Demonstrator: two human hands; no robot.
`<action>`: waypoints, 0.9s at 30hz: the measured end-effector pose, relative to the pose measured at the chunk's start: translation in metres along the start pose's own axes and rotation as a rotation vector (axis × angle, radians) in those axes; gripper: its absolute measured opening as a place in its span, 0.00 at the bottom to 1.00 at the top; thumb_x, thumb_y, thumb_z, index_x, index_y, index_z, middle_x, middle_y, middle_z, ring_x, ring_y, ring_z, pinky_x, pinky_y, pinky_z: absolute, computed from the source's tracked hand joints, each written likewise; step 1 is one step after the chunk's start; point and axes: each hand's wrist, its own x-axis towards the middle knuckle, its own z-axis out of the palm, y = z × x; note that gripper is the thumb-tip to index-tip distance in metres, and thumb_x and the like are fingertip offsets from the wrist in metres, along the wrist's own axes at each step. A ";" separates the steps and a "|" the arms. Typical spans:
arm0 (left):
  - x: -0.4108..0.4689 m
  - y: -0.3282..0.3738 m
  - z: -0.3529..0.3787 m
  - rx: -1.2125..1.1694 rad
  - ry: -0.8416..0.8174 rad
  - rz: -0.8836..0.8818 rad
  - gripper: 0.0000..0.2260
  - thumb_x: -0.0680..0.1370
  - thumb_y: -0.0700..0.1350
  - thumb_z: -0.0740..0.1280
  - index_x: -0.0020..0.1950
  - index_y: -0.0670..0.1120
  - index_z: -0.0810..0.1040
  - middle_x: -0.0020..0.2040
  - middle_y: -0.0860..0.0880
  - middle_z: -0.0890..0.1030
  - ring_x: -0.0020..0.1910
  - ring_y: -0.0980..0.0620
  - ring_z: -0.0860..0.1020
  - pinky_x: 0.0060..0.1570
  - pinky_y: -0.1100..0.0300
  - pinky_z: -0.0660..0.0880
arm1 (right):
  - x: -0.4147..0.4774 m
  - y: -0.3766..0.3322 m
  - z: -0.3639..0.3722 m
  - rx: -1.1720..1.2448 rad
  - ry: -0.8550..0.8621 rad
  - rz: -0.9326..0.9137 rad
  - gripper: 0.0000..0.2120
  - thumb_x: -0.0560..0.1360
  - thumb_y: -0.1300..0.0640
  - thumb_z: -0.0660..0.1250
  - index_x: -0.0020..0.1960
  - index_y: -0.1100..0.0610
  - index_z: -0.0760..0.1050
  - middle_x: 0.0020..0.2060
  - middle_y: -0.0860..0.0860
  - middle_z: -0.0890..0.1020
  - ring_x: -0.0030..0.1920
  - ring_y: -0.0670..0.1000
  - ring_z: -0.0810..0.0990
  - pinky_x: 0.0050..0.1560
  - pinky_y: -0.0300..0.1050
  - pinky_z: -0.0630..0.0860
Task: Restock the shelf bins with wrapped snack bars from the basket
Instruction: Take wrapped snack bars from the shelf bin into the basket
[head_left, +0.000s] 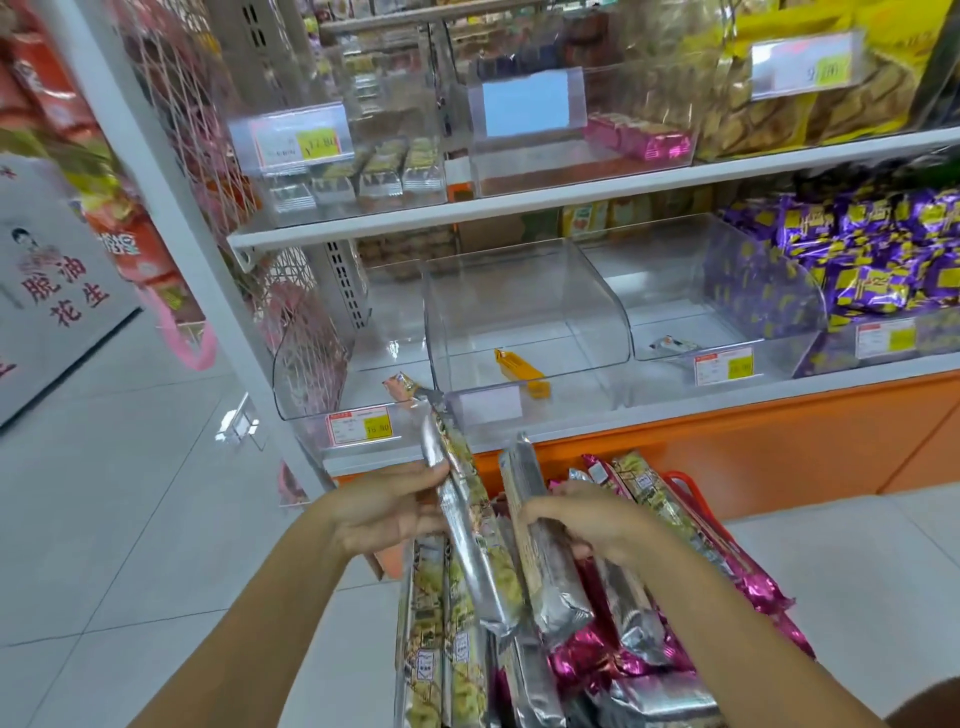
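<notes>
Gripping the green-and-yellow bar (485, 587) with curled fingers, the left hand (384, 514) hovered just above the basket (693, 491), and the bar's top end reached up to the front lip of the left bin (311, 384) on the lower shelf (675, 402). Beside it, the right hand (587, 525) was wrapped round the brown bar (556, 587), also over the basket. Their lower ends sat close together among the upright bars packed below, so I judged that one could snag as it lifted, slide through the smooth foil and drop to the floor (156, 519). Misplacing was the other risk: the middle bin (519, 306) held a single orange bar (519, 370), so each kind seemed to have its own bin. Both held bars were long and slim, in glossy silver wrappers crimped at the ends and slightly creased. Purple packets (857, 270) filled the bin far to the right.
</notes>
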 end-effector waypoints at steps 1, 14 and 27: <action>-0.003 0.001 0.002 -0.045 -0.025 0.023 0.23 0.56 0.44 0.84 0.47 0.39 0.82 0.45 0.41 0.82 0.41 0.47 0.83 0.40 0.54 0.81 | -0.004 -0.004 -0.001 -0.004 0.011 -0.052 0.12 0.72 0.54 0.72 0.47 0.59 0.72 0.28 0.47 0.74 0.23 0.43 0.68 0.24 0.36 0.62; 0.007 0.002 0.015 -0.201 -0.162 0.211 0.15 0.66 0.42 0.77 0.50 0.39 0.83 0.47 0.38 0.83 0.41 0.43 0.83 0.38 0.52 0.80 | -0.029 -0.040 0.010 -0.302 0.414 -0.513 0.13 0.75 0.52 0.69 0.49 0.54 0.65 0.37 0.47 0.72 0.33 0.45 0.69 0.33 0.38 0.65; 0.013 0.018 0.022 -0.227 -0.077 0.333 0.34 0.63 0.49 0.81 0.64 0.42 0.73 0.59 0.37 0.74 0.51 0.42 0.78 0.48 0.46 0.80 | -0.039 -0.052 0.016 -0.322 0.575 -0.753 0.16 0.73 0.42 0.69 0.52 0.50 0.69 0.47 0.42 0.73 0.46 0.43 0.70 0.44 0.38 0.67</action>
